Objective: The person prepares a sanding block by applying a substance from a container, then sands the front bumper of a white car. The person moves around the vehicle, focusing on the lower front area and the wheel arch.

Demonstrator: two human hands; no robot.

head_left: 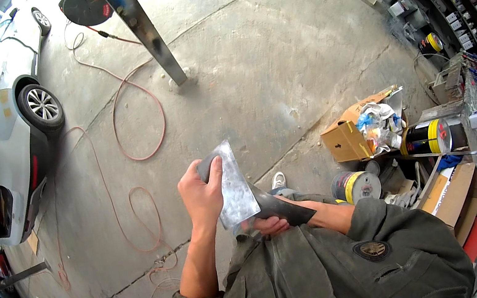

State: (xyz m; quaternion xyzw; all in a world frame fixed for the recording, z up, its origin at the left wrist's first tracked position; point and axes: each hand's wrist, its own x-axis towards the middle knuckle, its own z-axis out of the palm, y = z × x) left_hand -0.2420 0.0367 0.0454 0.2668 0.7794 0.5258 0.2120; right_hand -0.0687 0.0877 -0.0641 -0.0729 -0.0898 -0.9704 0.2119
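Observation:
In front of my chest my left hand [200, 192] is closed on a flat, silvery metal plate [236, 188] with whitish smears, its thumb pressed on the face near the top. A dark grey edge shows under that thumb; whether it belongs to the plate I cannot tell. Just to the right and lower, my right hand [268, 225] is curled under a dark, slightly curved strip [285, 207] that lies along the palm and wrist. The strip's upper end meets or passes behind the plate's right edge. Most of the right hand's fingers are hidden.
A light-coloured car [4, 130] stands at the left. A red hose [116, 124] loops over the concrete floor near a metal post [149, 38]. To the right are a cardboard box [346, 139] of crumpled waste, a paint bucket [357, 186] and a cluttered bench [476, 152].

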